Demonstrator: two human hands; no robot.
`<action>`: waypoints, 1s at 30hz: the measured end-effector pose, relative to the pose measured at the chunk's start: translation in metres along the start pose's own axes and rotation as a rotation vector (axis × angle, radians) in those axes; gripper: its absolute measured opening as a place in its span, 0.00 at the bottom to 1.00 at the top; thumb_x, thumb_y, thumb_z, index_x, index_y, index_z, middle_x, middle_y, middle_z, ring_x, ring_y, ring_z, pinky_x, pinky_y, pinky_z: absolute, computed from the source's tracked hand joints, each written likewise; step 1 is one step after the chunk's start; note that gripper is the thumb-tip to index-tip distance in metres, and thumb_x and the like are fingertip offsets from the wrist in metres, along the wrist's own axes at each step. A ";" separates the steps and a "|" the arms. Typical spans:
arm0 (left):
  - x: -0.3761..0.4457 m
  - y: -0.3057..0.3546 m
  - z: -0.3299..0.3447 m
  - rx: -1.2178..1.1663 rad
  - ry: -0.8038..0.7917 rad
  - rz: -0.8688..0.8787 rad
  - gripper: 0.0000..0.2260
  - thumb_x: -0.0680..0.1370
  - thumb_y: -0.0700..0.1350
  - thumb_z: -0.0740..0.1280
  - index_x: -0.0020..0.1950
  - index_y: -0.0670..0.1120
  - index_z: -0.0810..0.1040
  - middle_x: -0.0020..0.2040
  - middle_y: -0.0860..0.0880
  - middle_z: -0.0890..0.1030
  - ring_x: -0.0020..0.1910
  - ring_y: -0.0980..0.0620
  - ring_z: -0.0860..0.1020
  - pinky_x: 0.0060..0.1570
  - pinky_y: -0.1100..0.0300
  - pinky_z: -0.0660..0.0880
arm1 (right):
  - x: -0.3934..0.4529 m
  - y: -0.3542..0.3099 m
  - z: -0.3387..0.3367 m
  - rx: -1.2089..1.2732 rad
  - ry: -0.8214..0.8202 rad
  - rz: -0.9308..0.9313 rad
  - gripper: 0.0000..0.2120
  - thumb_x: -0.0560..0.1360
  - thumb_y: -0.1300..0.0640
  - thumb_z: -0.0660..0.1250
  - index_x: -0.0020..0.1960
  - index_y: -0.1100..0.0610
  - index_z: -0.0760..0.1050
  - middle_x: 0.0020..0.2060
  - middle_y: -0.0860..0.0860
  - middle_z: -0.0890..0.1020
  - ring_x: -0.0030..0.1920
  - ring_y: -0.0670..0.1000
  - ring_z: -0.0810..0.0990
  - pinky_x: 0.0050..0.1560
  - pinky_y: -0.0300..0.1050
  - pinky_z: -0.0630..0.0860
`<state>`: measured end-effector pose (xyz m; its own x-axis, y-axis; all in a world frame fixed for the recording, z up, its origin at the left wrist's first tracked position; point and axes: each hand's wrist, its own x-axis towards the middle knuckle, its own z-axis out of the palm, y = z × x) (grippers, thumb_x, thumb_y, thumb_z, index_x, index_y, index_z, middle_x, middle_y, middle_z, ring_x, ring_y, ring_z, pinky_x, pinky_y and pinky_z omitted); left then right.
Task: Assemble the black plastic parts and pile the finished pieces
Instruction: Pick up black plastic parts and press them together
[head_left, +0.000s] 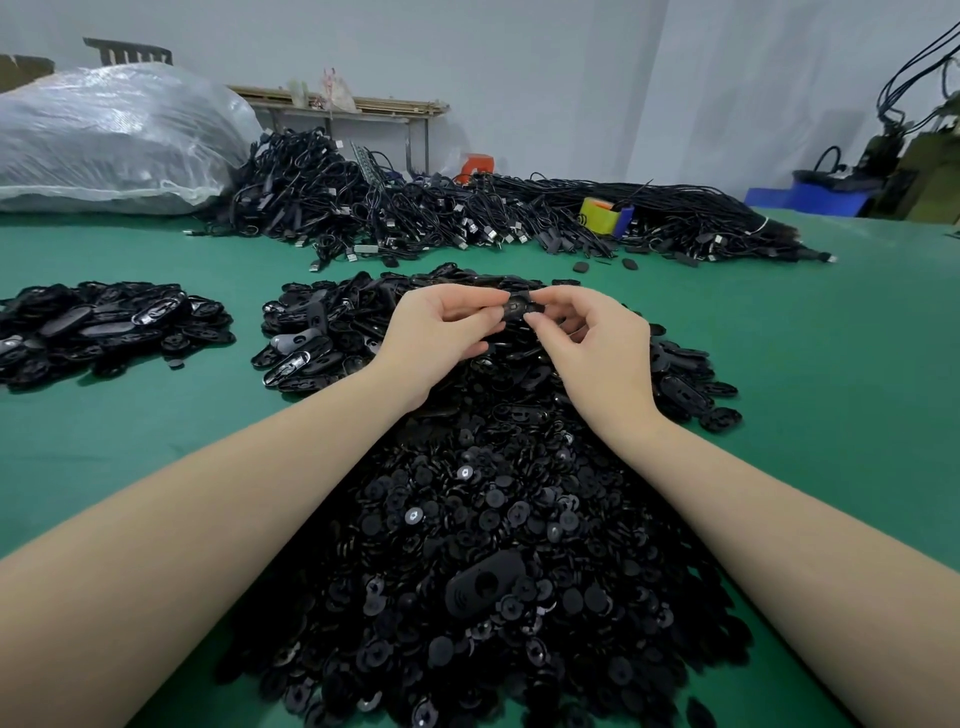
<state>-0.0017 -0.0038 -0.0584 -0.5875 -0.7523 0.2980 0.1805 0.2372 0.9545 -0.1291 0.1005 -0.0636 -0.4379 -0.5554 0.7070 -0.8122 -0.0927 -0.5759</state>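
Pinching one small black part (515, 310) between both hands above the big heap (483, 545).

Left hand (441, 332) and right hand (592, 343) curling thumb and fingertips onto it from either side; round glossy discs and oval shells lying below, second pile (104, 327) sitting left on green table (831, 364), tangled cables (415, 208) lying behind. No readable writing.

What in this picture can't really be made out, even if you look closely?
- Head view: the small black part between the left hand and right hand is mostly covered by fingertips; whether it is one piece or two is unclear.
- The clear plastic bag is too cloudy to show its contents, and the left edge cuts it off.
- The near pile of round pieces runs off the bottom edge.
- The machine at far right is cut off.
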 end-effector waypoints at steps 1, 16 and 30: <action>0.000 0.000 0.000 0.005 -0.004 0.003 0.08 0.78 0.39 0.71 0.48 0.53 0.84 0.45 0.53 0.87 0.48 0.56 0.85 0.41 0.67 0.79 | 0.000 0.000 0.000 0.018 0.000 0.010 0.07 0.74 0.56 0.73 0.52 0.49 0.82 0.37 0.35 0.78 0.39 0.37 0.76 0.46 0.32 0.73; -0.001 0.001 0.001 0.039 -0.042 0.000 0.10 0.79 0.37 0.68 0.50 0.52 0.84 0.44 0.53 0.87 0.47 0.56 0.85 0.40 0.67 0.78 | 0.000 -0.001 -0.001 -0.005 0.007 -0.007 0.09 0.74 0.54 0.72 0.54 0.51 0.84 0.39 0.36 0.80 0.40 0.35 0.78 0.47 0.32 0.75; -0.004 0.004 0.003 0.025 -0.096 -0.005 0.06 0.80 0.44 0.68 0.50 0.52 0.84 0.48 0.54 0.87 0.49 0.56 0.85 0.41 0.67 0.79 | -0.002 -0.006 -0.002 -0.005 0.076 -0.087 0.06 0.70 0.46 0.73 0.44 0.46 0.84 0.31 0.33 0.76 0.37 0.38 0.75 0.41 0.35 0.72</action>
<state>-0.0011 0.0024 -0.0557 -0.6611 -0.6916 0.2908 0.1589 0.2497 0.9552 -0.1245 0.1039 -0.0604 -0.3934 -0.4815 0.7832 -0.8501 -0.1339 -0.5093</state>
